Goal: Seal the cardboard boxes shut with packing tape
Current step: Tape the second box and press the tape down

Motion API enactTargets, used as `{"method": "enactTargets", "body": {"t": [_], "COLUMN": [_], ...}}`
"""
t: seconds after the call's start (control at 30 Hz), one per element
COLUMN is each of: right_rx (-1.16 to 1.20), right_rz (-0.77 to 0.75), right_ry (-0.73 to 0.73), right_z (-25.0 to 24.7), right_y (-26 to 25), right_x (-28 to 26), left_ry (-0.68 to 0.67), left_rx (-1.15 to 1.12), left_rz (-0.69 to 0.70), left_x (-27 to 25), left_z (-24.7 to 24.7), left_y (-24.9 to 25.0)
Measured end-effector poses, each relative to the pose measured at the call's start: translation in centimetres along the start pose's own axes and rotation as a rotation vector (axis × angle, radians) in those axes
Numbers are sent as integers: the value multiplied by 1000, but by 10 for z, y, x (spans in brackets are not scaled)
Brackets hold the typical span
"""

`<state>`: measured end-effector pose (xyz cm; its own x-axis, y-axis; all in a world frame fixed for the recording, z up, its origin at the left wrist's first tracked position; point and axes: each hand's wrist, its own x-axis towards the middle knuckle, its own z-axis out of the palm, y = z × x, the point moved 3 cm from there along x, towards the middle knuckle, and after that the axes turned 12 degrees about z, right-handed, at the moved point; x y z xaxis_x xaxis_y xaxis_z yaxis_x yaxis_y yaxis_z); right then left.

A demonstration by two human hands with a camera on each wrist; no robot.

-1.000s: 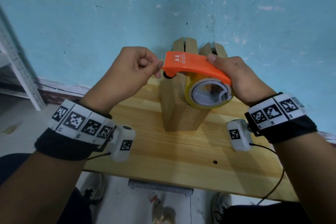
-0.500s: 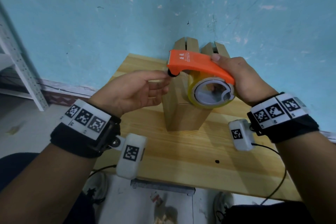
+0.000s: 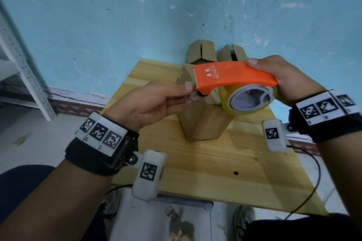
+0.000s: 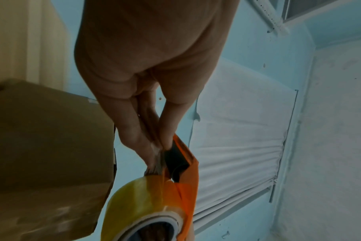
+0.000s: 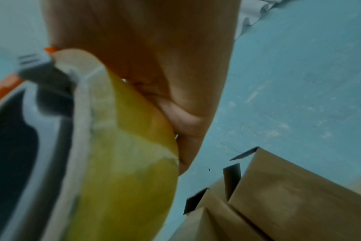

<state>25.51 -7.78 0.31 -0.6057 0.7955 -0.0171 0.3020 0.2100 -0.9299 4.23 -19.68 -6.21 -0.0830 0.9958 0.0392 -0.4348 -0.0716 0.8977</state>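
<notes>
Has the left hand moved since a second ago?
Yes. The left hand dropped from level with the dispenser top, opened palm-up, and now its fingers pinch at the dispenser's front, against the box.

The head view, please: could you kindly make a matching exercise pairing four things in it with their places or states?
Things:
1. tape dispenser
2. left hand
3. front box
4. back boxes

States:
A. flaps standing open, by the wall
B. fingertips pinching at the dispenser's nose
C. held in the right hand
D. standing on the table, under the dispenser

Pairs: 1-C, 2-B, 3-D, 4-A
</notes>
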Motion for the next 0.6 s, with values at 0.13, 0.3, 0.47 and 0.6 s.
{"method": "enactTargets", "body": {"t": [0.13,0.3,0.47,0.6], "right_rx": [51,120,133,183], "right_rz": [8,-25,-58,-54], "right_ry": [-68,-42,-17,21], "right_z": [2,4,-3,-13], "right_y": [10,4,-2,4], "right_x": [-1,-1,2,4], "left_ry": [6,37,47,48], "left_rx": [78,85,109,123], "left_rz": [8,5,38,46], "left_x": [-5,-8,-6,-7], "left_z": [-1,0,3,1], "left_y": [1,5,7,8]}}
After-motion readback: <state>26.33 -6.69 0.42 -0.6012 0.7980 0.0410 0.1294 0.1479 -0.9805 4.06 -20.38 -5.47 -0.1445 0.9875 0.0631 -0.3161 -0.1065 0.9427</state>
